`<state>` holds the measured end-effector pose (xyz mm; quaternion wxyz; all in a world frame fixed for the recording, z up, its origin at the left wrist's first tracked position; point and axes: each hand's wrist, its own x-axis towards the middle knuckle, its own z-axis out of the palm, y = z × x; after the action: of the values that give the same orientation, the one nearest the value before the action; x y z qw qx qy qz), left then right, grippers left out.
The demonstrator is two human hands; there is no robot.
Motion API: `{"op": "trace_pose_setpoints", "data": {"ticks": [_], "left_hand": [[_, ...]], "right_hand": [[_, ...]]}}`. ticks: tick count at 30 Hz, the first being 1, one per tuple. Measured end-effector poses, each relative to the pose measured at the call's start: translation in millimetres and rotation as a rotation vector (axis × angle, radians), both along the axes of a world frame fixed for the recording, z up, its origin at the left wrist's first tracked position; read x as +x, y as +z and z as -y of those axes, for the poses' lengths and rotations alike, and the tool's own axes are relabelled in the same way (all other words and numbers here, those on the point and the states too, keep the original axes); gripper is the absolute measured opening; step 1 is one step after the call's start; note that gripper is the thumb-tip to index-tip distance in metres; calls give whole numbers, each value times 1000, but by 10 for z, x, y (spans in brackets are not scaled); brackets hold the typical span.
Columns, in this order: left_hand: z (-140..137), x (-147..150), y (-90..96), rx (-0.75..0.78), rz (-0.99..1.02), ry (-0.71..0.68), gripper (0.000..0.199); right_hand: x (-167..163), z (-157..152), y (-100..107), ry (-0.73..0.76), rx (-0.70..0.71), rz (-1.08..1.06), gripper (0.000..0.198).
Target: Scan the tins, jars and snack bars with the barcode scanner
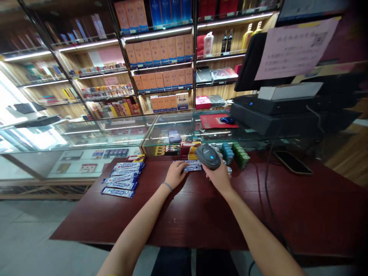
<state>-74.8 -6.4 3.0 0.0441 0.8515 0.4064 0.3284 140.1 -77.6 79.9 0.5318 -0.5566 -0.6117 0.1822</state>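
My right hand (220,176) is wrapped round the handle of a dark barcode scanner (209,156), whose head shows a lit blue dot. My left hand (175,174) lies to its left, fingers closed over the near end of a slim blue-and-white packet (193,166) on the dark red table. The scanner's head is just above and right of that packet. More slim packets of the same kind (122,178) lie in an overlapping row on the table's left side. Behind my hands are red-and-yellow packs (189,150), blue cans (227,153) and green cans (240,154).
A glass display counter (161,128) borders the table's far edge. Right of my hands, a cable (266,180) trails across the table near a phone (292,162). A monitor (250,61) stands over a dark cash drawer (264,119). Stocked shelves (161,69) line the back wall.
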Motion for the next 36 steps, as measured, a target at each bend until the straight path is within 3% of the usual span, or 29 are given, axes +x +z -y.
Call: {"op": "trace_pose_setpoints", "data": {"ticks": [5,10,16,20,24,27,30,34,36], "left_hand": [[251,-578,159,26,-2,50,38],[692,-1362,255,21,-47,213,37],[1211,-2179,223,15,-161,406,36],[1430,-2597,170,-5,-227,517,35],[1472,-2756,109,-26,-202,541,35],[1443,-2757,95,-44,-182,524,31],[1437,-2747,131,-63,-204,504,27],[1456,-2665,201,-75,-241,438,22],[1422,-2527,223,-70,-155,415,23]], "right_hand": [[-185,77,-56,24,3,14,51],[-366,160,-175,124,-40,161,48],[-572,281,-318,287,-32,369,53],[-671,350,-381,377,24,488,38],[-733,374,-405,423,96,524,31],[-755,384,-391,458,171,507,38],[-746,413,-368,460,187,535,33],[-676,457,-388,416,204,603,27],[-627,464,-425,386,243,642,28]]}}
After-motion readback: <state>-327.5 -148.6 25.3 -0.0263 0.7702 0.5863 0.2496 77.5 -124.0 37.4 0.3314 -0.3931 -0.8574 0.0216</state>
